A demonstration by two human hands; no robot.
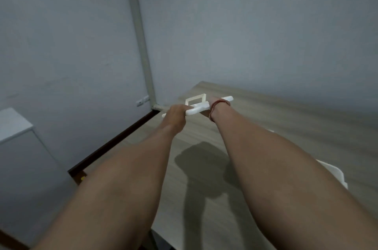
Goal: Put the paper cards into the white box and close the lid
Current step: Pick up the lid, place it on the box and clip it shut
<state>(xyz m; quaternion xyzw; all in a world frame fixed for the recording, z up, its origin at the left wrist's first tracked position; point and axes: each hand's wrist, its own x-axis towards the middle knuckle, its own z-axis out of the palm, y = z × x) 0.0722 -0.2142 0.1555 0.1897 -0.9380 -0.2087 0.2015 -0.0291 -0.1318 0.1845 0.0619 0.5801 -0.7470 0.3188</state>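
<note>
1. The white box [195,102] sits at the far left corner of the wooden table [276,118], its lid [199,109] held just above it.
2. The left hand [177,113] pinches the lid's left end; the right hand [214,104] is mostly hidden, its grip untellable.
3. The lid looks light, stiff and smooth; its ends suit gripping.
4. The table edge lies just beside the box, with open room rightward.

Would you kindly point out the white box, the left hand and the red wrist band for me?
white box [197,109]: head view, on the near white edge between the hands.
left hand [176,113]: head view, on the back of the hand.
red wrist band [219,103]: head view, on the band across the right wrist.
</note>
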